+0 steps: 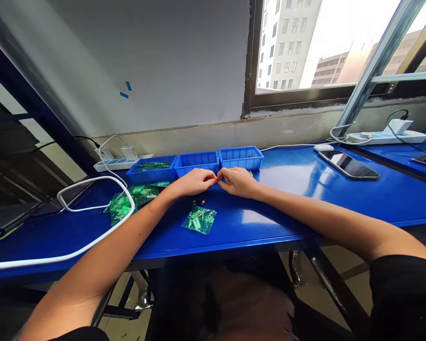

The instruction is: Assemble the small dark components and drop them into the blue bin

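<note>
My left hand (196,181) and my right hand (237,182) meet fingertip to fingertip over the blue table, in front of the bins. Both are closed in a pinch, and a tiny dark piece seems to sit between them, too small to name. Below my left hand lie a couple of small metal parts (203,202). Nearer the table's front edge is a green-tinted plastic bag (199,219) with pale strips and small parts in it. More green bags (142,193) are heaped beside my left forearm.
Three blue bins stand along the wall: a left bin (134,177) holding green bags, a middle bin (184,171) and a right bin (258,162). A white cable (92,244) loops across the left side. A phone (351,164) and power strips (390,138) lie farther out.
</note>
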`<state>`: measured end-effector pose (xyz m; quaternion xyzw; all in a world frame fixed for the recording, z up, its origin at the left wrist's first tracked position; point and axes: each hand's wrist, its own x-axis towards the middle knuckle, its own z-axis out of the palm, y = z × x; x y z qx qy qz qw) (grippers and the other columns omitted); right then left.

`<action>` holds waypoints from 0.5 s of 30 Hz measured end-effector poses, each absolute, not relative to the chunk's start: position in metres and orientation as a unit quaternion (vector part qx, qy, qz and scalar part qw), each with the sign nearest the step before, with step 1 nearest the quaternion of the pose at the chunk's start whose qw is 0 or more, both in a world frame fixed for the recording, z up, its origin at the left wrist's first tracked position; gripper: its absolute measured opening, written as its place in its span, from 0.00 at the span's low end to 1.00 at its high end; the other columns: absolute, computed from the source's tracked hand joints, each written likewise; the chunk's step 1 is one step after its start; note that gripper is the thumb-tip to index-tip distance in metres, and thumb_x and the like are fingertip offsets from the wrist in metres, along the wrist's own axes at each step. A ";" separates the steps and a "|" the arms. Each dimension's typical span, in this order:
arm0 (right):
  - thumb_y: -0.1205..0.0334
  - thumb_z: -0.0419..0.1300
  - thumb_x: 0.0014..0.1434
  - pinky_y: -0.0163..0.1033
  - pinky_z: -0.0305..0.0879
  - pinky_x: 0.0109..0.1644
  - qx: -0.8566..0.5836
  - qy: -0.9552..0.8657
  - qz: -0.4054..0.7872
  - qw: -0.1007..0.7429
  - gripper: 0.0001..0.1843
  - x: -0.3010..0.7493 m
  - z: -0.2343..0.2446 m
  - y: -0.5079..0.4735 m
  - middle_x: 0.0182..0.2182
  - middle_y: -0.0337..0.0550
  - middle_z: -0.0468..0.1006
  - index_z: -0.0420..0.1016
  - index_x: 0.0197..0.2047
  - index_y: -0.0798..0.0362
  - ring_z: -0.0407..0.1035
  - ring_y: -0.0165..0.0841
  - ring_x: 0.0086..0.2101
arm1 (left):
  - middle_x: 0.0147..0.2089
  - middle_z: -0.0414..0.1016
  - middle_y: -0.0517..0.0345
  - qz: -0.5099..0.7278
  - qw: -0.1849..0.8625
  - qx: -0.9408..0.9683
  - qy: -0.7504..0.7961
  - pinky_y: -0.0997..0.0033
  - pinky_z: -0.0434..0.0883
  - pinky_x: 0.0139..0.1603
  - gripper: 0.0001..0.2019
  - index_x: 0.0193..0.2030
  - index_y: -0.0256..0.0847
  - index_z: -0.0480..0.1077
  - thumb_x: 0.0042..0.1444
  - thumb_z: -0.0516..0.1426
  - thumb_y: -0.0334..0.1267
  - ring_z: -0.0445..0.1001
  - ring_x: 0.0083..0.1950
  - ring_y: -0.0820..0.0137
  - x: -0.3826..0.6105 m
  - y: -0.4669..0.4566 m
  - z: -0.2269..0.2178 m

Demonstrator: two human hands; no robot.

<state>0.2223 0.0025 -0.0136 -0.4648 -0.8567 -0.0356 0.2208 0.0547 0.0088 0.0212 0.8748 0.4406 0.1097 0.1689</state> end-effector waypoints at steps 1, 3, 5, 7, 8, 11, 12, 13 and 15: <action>0.62 0.56 0.58 0.33 0.51 0.32 -0.467 -0.854 -0.027 0.227 0.08 0.223 -0.014 0.003 0.24 0.37 0.73 0.72 0.41 0.53 0.67 0.29 0.28 | 0.27 0.72 0.59 0.122 0.166 0.875 0.439 0.74 0.62 0.29 0.13 0.30 0.37 0.69 0.51 0.48 0.42 0.67 0.27 0.71 0.055 0.009 0.020; 0.63 0.57 0.57 0.32 0.50 0.31 -0.472 -0.850 -0.012 0.235 0.09 0.223 -0.014 0.004 0.23 0.36 0.72 0.72 0.41 0.54 0.65 0.28 0.26 | 0.27 0.72 0.58 0.143 0.162 0.872 0.440 0.74 0.62 0.28 0.13 0.32 0.36 0.70 0.51 0.48 0.42 0.67 0.27 0.71 0.056 0.009 0.018; 0.64 0.56 0.57 0.32 0.49 0.30 -0.478 -0.846 -0.003 0.237 0.09 0.222 -0.013 0.004 0.23 0.35 0.72 0.72 0.41 0.54 0.64 0.27 0.25 | 0.27 0.73 0.58 0.159 0.152 0.867 0.448 0.74 0.61 0.28 0.14 0.33 0.36 0.71 0.51 0.48 0.41 0.68 0.27 0.71 0.057 0.008 0.016; 0.64 0.56 0.57 0.32 0.48 0.30 -0.483 -0.843 0.000 0.236 0.09 0.222 -0.013 0.005 0.22 0.35 0.72 0.72 0.41 0.54 0.63 0.27 0.24 | 0.27 0.74 0.57 0.170 0.143 0.862 0.456 0.74 0.62 0.28 0.14 0.34 0.35 0.72 0.50 0.49 0.39 0.69 0.28 0.71 0.059 0.008 0.014; 0.64 0.56 0.57 0.32 0.48 0.29 -0.485 -0.843 0.000 0.233 0.09 0.222 -0.013 0.005 0.22 0.35 0.72 0.72 0.41 0.54 0.63 0.27 0.24 | 0.28 0.74 0.57 0.173 0.140 0.860 0.459 0.74 0.62 0.28 0.14 0.35 0.36 0.73 0.50 0.49 0.39 0.69 0.28 0.71 0.059 0.008 0.013; 0.64 0.56 0.57 0.33 0.48 0.29 -0.491 -0.844 0.002 0.216 0.09 0.222 -0.013 0.004 0.23 0.36 0.73 0.72 0.42 0.55 0.64 0.28 0.25 | 0.28 0.76 0.57 0.178 0.134 0.856 0.466 0.74 0.63 0.28 0.14 0.35 0.36 0.73 0.50 0.50 0.38 0.71 0.29 0.70 0.060 0.009 0.011; 0.64 0.56 0.57 0.33 0.48 0.29 -0.493 -0.845 0.001 0.210 0.10 0.222 -0.013 0.004 0.24 0.37 0.73 0.72 0.43 0.55 0.65 0.29 0.26 | 0.28 0.76 0.57 0.178 0.132 0.856 0.467 0.74 0.63 0.29 0.14 0.36 0.36 0.74 0.50 0.50 0.38 0.71 0.29 0.70 0.060 0.009 0.010; 0.64 0.56 0.58 0.33 0.49 0.29 -0.494 -0.845 0.000 0.204 0.10 0.222 -0.013 0.003 0.25 0.38 0.74 0.71 0.43 0.55 0.66 0.29 0.27 | 0.29 0.76 0.56 0.179 0.131 0.855 0.469 0.74 0.63 0.29 0.14 0.36 0.36 0.74 0.50 0.50 0.38 0.71 0.29 0.70 0.060 0.009 0.010; 0.63 0.55 0.59 0.33 0.50 0.30 -0.497 -0.845 -0.008 0.199 0.11 0.222 -0.012 0.002 0.26 0.39 0.75 0.71 0.44 0.54 0.67 0.30 0.29 | 0.28 0.76 0.56 0.179 0.130 0.855 0.469 0.74 0.62 0.28 0.14 0.36 0.35 0.74 0.50 0.50 0.39 0.71 0.29 0.70 0.060 0.009 0.012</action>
